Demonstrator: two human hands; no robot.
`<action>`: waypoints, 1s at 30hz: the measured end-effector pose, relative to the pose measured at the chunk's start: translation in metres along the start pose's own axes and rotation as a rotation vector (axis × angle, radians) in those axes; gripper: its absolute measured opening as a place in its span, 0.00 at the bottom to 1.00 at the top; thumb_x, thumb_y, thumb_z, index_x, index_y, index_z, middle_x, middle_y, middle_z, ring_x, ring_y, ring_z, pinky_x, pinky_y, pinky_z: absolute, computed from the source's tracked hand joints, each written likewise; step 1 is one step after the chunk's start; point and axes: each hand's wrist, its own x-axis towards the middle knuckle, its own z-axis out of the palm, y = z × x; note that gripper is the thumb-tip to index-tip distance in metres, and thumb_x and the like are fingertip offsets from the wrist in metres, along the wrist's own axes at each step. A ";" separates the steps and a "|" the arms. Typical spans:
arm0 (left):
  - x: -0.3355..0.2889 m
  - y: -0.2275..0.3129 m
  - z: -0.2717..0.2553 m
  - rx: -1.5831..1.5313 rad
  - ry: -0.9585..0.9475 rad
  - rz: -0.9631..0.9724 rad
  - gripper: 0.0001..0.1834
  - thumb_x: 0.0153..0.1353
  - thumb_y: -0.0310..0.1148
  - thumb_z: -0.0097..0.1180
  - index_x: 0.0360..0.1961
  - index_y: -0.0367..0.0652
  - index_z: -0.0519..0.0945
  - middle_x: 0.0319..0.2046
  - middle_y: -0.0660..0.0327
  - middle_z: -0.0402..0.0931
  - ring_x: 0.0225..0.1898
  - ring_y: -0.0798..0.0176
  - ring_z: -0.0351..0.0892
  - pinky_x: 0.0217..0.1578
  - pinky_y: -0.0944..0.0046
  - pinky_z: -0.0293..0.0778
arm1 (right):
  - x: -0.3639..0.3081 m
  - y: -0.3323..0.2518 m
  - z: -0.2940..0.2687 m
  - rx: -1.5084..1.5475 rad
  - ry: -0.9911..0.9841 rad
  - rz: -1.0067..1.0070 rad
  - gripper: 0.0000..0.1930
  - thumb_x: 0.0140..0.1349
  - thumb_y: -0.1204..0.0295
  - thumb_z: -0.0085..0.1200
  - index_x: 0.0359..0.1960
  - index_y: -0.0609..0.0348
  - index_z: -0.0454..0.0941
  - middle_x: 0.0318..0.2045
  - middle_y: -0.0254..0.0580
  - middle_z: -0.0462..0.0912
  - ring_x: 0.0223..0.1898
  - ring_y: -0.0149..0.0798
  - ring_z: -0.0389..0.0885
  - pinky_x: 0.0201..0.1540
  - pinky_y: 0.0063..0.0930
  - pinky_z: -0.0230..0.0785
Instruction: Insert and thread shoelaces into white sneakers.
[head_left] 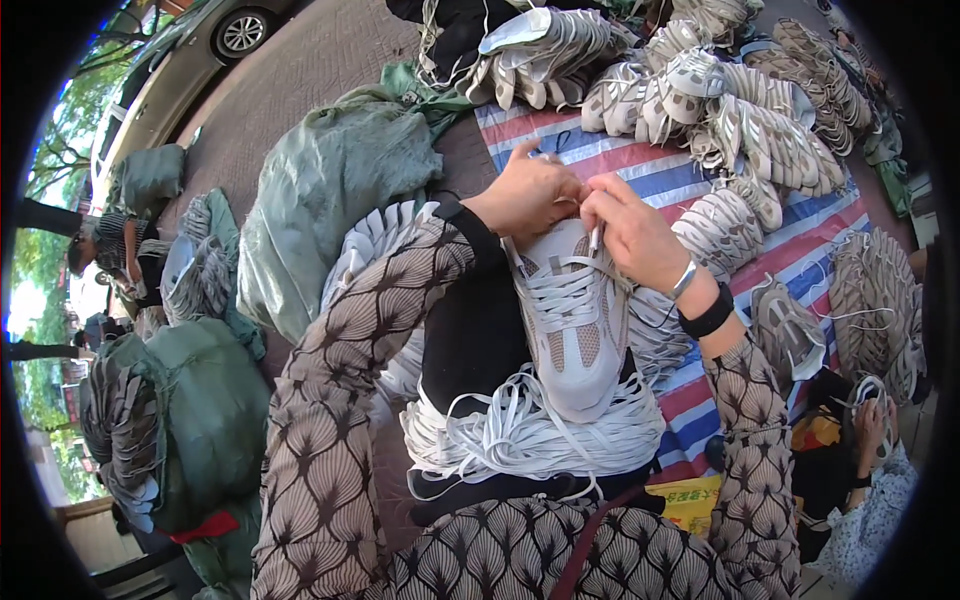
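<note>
A white and beige shoe upper (575, 325) lies over my lap, its toe toward me, with white lace crossed over its front. Both hands meet at its far end, near the ankle opening. My left hand (535, 190) has its fingers pinched together there, and what they grip is too small to make out. Beside it my right hand (635, 228) pinches a white shoelace (597, 240); thumb and forefinger nearly touch the left fingers. Under the toe, a thick bundle of loose white laces (480, 440) rests across my thighs.
Stacked shoe uppers (750, 120) cover a striped red, white and blue sheet (690, 405) ahead and right. Green sacks (340, 190) stand left. A co-worker's hand (872, 425) holds laces at lower right. Another person (125, 245) sits far left, near a parked car (160, 85).
</note>
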 end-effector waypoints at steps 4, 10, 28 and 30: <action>0.005 0.008 -0.017 0.235 0.248 0.237 0.01 0.52 0.31 0.55 0.27 0.49 0.77 0.31 0.67 0.74 0.49 0.62 0.72 0.62 0.45 0.51 | -0.009 0.006 -0.002 0.060 -0.039 0.139 0.09 0.50 0.86 0.41 0.33 0.62 0.69 0.35 0.47 0.71 0.36 0.49 0.75 0.38 0.35 0.68; -0.040 0.057 -0.100 0.159 -0.137 0.203 0.07 0.56 0.32 0.50 0.22 0.43 0.74 0.43 0.61 0.73 0.62 0.55 0.61 0.65 0.38 0.36 | -0.018 0.011 0.004 0.200 0.084 0.263 0.15 0.52 0.85 0.40 0.43 0.62 0.68 0.35 0.46 0.72 0.35 0.42 0.73 0.37 0.28 0.66; -0.238 0.069 -0.147 0.941 0.003 -0.510 0.06 0.50 0.33 0.54 0.22 0.42 0.77 0.55 0.55 0.69 0.67 0.55 0.54 0.66 0.42 0.34 | 0.061 -0.075 0.020 0.917 -0.375 0.313 0.15 0.63 0.73 0.49 0.50 0.65 0.70 0.29 0.40 0.82 0.27 0.23 0.76 0.29 0.15 0.68; -0.254 0.073 -0.131 0.589 -0.173 -0.700 0.22 0.54 0.45 0.56 0.49 0.49 0.77 0.65 0.53 0.57 0.69 0.48 0.46 0.66 0.41 0.30 | 0.064 -0.093 0.010 0.937 -0.377 0.293 0.14 0.63 0.73 0.49 0.49 0.64 0.69 0.29 0.40 0.82 0.26 0.22 0.75 0.28 0.14 0.67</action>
